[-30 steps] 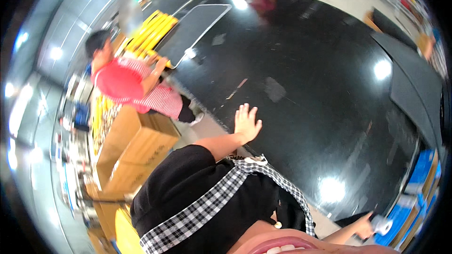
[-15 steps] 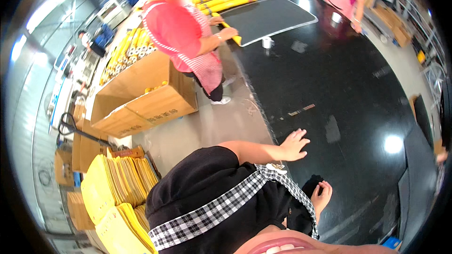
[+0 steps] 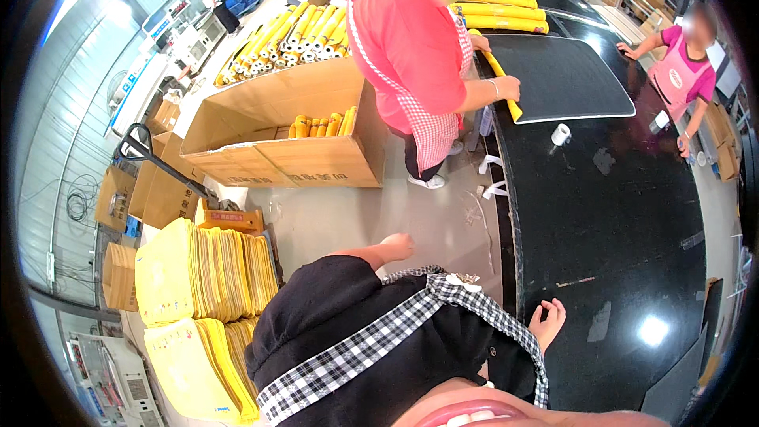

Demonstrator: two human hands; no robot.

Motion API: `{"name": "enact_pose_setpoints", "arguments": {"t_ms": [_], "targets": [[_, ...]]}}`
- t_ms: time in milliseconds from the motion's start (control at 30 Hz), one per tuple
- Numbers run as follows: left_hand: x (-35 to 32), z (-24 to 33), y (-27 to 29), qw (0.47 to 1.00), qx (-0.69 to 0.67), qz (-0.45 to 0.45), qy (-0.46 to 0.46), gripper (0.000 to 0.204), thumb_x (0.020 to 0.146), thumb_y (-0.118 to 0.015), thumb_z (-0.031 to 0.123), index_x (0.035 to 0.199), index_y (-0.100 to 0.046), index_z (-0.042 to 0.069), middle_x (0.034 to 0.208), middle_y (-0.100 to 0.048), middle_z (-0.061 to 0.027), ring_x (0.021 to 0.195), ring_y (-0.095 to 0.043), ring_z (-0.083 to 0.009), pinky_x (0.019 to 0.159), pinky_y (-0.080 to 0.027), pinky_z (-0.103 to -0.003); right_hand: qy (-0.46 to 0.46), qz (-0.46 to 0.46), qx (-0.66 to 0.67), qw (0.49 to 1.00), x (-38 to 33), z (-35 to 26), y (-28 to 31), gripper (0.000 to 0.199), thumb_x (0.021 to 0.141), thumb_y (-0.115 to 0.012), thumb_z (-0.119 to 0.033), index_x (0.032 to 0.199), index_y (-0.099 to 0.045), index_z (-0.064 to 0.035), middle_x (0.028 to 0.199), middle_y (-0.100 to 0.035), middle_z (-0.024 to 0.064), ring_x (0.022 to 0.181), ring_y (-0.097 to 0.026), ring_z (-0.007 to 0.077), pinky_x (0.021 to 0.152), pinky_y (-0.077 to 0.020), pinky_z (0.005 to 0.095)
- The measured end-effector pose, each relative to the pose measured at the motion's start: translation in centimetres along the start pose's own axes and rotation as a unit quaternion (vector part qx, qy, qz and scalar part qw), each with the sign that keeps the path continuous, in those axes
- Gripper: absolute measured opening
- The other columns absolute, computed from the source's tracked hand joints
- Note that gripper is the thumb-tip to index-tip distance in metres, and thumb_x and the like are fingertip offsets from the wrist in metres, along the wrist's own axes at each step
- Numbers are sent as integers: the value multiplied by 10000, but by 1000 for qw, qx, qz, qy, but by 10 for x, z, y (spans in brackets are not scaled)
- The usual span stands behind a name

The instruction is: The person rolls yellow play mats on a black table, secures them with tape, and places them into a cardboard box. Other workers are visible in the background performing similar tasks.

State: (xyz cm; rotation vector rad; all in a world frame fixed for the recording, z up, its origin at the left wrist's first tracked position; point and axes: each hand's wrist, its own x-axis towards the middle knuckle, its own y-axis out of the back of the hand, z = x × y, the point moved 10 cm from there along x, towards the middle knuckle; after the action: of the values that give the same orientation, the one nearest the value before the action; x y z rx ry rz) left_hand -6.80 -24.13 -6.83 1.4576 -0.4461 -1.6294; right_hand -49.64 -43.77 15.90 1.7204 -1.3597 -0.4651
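Note:
My left hand [image 3: 398, 247] is held out over the floor, left of the long black table [image 3: 617, 221]. It touches nothing that I can see, and its fingers hardly show. Over the table's near left edge is my right hand [image 3: 547, 324], with loosely bent fingers apart and nothing in them. Farther up the table, a co-worker in a red top [image 3: 407, 39] holds the yellow rolled edge [image 3: 502, 83] of a dark mat [image 3: 569, 75] with a pale border. Another co-worker in a pink apron [image 3: 678, 79] stands at the right side, one hand on the table.
Several yellow rolls [image 3: 502, 17] lie at the table's far end; a white roll [image 3: 560, 134] stands nearer. To the left are a large cardboard box [image 3: 277, 162] holding yellow rolls, a pallet jack handle [image 3: 138, 142] and stacked yellow sheets [image 3: 166, 277].
My view has swung left, bringing more of the floor and boxes into sight. My left hand has moved from above the table to over the floor. The right hand stays by the table edge.

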Motion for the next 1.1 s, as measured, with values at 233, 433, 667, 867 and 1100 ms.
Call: {"name": "enact_pose_setpoints", "arguments": {"t_ms": [233, 433, 667, 867, 1100], "targets": [[-53, -178, -136, 905, -210, -72, 364, 335, 913, -586, 324, 1078, -743, 79, 1154, -725, -139, 1084, -695, -326, 938, -555, -457, 46, 23, -29, 998, 33, -19, -36, 377, 874, -717, -107, 1227, -604, -43, 1404, -496, 214, 1344, -428, 434, 1141, -337, 530], [-17, -117, -128, 953, -196, -79, 218, 320, 925, -592, 313, 1076, -740, 72, 1071, -733, -141, 1021, -705, -313, 879, -557, -454, 41, 22, -79, 996, 45, -21, -51, 430, 871, -717, -162, 1260, -573, -45, 1438, -460, 223, 1384, -395, 453, 1162, -316, 554], [39, -64, -84, 969, -204, -31, 137, 310, 927, -601, 303, 1082, -734, 71, 1027, -734, -139, 977, -708, -303, 839, -554, -447, 36, 65, -59, 995, 38, -33, -50, 376, 857, -716, -215, 1172, -594, -50, 1369, -489, 215, 1360, -424, 462, 1136, -358, 551], [87, -39, -45, 969, -210, 31, 127, 301, 929, -608, 295, 1088, -728, 69, 989, -735, -138, 940, -710, -296, 805, -551, -441, -2, 45, -49, 998, 39, -22, -50, 411, 853, -730, -245, 1200, -605, -65, 1395, -486, 214, 1379, -416, 446, 1131, -364, 552], [102, 3, 48, 945, -237, 206, 88, 282, 931, -617, 265, 1112, -714, 71, 974, -730, -140, 929, -703, -299, 795, -543, -436, 10, 48, -39, 998, 40, -25, -52, 431, 849, -738, -271, 1205, -616, -62, 1399, -488, 224, 1384, -410, 452, 1120, -373, 566]]}}
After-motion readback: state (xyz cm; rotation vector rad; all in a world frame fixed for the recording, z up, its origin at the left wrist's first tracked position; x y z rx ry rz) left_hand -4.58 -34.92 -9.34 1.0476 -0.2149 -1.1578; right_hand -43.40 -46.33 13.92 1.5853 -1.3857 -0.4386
